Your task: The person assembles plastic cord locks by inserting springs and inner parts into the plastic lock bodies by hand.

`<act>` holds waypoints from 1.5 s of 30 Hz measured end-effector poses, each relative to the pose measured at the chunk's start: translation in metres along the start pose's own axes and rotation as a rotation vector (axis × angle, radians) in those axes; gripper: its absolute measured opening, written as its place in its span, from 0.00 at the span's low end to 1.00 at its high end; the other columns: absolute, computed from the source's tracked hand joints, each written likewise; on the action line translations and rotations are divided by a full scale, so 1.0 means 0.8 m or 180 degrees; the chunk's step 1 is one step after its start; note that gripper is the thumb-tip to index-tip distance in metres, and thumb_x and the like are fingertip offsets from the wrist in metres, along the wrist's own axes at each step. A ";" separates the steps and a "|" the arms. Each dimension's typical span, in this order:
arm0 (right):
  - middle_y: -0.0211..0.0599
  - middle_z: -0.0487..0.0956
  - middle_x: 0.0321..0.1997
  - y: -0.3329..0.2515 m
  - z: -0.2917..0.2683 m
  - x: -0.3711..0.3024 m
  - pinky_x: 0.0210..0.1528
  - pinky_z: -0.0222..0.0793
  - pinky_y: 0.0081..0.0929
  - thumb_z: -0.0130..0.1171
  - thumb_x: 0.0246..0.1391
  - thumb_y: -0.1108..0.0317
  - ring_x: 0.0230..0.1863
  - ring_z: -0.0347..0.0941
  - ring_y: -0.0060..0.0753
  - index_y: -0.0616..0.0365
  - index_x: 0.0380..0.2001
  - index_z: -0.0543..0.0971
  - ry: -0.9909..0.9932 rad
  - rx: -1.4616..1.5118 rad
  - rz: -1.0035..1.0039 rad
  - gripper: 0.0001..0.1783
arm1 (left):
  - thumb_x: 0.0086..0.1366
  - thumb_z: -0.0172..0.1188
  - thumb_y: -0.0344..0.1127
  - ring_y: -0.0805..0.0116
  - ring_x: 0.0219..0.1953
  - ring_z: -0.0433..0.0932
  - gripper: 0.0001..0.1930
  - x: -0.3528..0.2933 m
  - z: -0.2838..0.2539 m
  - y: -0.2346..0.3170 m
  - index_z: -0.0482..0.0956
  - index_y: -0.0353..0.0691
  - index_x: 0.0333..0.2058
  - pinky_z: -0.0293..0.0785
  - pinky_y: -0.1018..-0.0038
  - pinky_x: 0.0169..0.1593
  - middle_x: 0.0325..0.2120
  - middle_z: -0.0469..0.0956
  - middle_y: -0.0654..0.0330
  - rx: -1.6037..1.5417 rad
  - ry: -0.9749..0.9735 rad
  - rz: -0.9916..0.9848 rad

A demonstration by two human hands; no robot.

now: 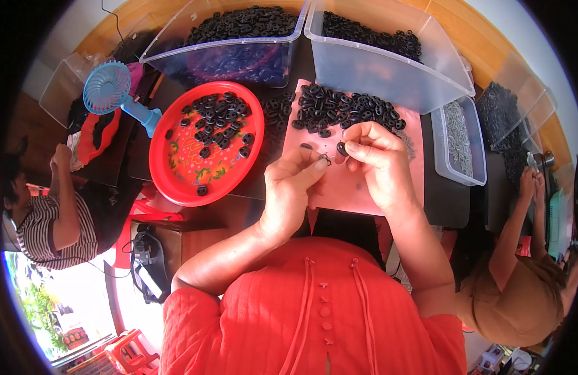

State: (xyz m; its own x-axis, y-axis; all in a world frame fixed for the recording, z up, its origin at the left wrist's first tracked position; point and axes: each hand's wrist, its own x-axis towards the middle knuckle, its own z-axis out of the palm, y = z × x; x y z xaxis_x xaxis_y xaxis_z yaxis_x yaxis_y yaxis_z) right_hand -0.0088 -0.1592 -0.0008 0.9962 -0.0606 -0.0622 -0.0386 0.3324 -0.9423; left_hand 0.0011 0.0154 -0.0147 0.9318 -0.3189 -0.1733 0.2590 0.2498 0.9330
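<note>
Above the pink sheet my two hands are close together. My right hand pinches a black oval piece, probably a cord-lock part, between thumb and fingers. Between the thumb and forefinger of my left hand is a small dark piece, too small to make out clearly. Just beyond my hands lies a heap of black oval pieces with holes. Beside my right hand, small grey metal bits, perhaps springs, lie on the sheet.
Left of the sheet, a red round tray holds more black pieces. Two clear tubs of black pieces stand behind. A smaller clear box holds grey metal bits. A blue fan stands left. Co-workers sit on both sides.
</note>
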 end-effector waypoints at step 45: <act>0.26 0.77 0.31 0.018 0.017 -0.019 0.36 0.68 0.16 0.58 0.60 0.71 0.32 0.72 0.16 0.62 0.34 0.77 0.0098 -0.0526 -0.0621 0.04 | 0.65 0.58 0.24 0.75 0.27 0.76 0.04 0.001 0.008 -0.018 0.75 0.33 0.38 0.70 0.83 0.33 0.28 0.78 0.60 -0.0707 -0.0111 0.0497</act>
State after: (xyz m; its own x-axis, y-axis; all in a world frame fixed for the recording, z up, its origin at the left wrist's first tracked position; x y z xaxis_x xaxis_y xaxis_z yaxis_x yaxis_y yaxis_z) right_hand -0.0237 -0.1403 -0.0092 0.9833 -0.1380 0.1186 0.1395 0.1534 -0.9783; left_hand -0.0034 0.0052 -0.0265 0.9565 -0.2912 -0.0182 0.1659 0.4915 0.8549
